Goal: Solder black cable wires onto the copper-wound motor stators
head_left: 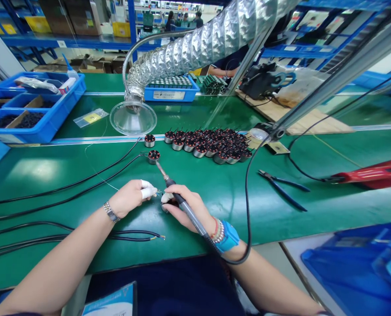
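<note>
While the left hand (131,197) pinched thin wire ends (159,192), the right hand (191,208) gripped a soldering iron (186,207)

As the two hands met near the middle of the green bench (195,237), the left one had its fingers together on the wire ends, with white covers over some fingertips. The right was clamped on the iron and also held a small dark round part (169,204) below it, mostly hidden by the fingers. The iron's tip pointed away from the person, just beside a copper-wound motor core (153,156); whether they touched could not be told. A black cable (66,196) ran from the left to that core, and a second cable (80,181) reached toward another core (149,140) farther back.

To the right of these, many similar cores (211,145) stood in a tight cluster. More black cables (50,239) lay nearer the person, passing under the left forearm, some ending in bare coloured leads. A clear funnel (133,119) hung from a silver duct (195,48) behind the nearest cores. Blue-handled cutters (282,188) lay open on the right, between the cluster and a red tool (376,173). Blue bins (55,112) of small parts stood at the far left, and another person's forearm (226,71) showed across the bench.
</note>
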